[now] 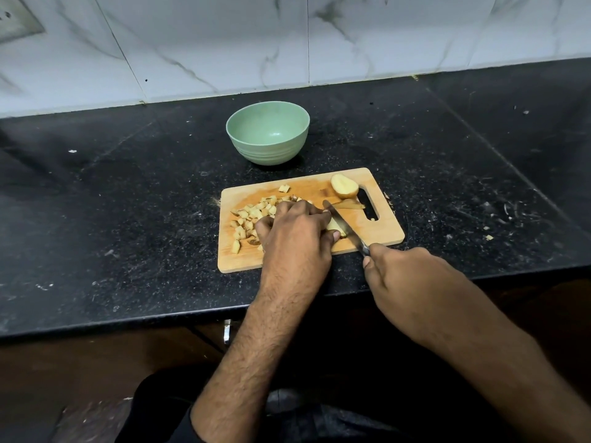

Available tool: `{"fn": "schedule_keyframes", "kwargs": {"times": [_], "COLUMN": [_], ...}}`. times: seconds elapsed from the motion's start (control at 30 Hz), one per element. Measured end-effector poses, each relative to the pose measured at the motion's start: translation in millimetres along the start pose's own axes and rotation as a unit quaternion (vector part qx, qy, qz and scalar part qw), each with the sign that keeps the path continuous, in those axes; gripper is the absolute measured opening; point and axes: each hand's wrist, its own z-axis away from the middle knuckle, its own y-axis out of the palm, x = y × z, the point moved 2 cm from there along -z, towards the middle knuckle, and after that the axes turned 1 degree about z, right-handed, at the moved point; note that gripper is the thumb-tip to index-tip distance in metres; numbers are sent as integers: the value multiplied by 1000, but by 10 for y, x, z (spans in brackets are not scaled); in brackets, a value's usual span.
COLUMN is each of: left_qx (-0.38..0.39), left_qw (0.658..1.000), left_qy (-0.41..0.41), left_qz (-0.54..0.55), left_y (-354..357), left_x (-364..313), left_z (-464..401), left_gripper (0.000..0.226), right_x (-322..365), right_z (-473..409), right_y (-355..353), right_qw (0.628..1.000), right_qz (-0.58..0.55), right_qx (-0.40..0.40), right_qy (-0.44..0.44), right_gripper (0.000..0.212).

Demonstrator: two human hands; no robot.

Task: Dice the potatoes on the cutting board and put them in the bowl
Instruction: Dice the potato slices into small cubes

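Left hand: fingers curled down, pinning a potato piece on the cutting board; right hand: fingers clamped on knife; diced potato piled left; potato half at the far corner; bowl behind on bench.

A black speckled stone countertop fills the middle of the view, dusted with pale scuffs and crumbs, heaviest toward its right end. Behind the countertop rises a wall of white marble-look tiles with grey veins and thin vertical joints. Above the countertop's left end, a metal plate is fixed to that wall. Below the countertop's front edge sit dark brown cabinet fronts with a small metal handle.
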Motion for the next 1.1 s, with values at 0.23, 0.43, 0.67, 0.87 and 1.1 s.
{"fn": "schedule_keyframes", "kwargs": {"times": [0.23, 0.43, 0.67, 0.87, 1.1], "left_qx": [1, -7, -9, -31, -65], "left_qw": [1000, 1000, 1000, 1000, 997], "left_qy": [-2, 2, 3, -5, -7], "left_qz": [-13, -17, -3, 3, 43], "left_y": [-20, -12, -2, 26, 99], "left_x": [-16, -10, 22, 28, 76], "left_z": [-21, -36, -54, -9, 19], "left_gripper": [27, 25, 27, 33, 33], "right_x": [26, 52, 33, -79, -201], "right_z": [19, -12, -224, -167, 140], "right_y": [3, 63, 119, 114, 72], "right_qw": [1000, 1000, 999, 999, 998], "right_qz": [11, 8, -13, -5, -2], "right_qx": [-4, 2, 22, 38, 50], "right_qy": [-15, -14, -20, -30, -28], "right_gripper": [30, 27, 26, 25, 21]}}
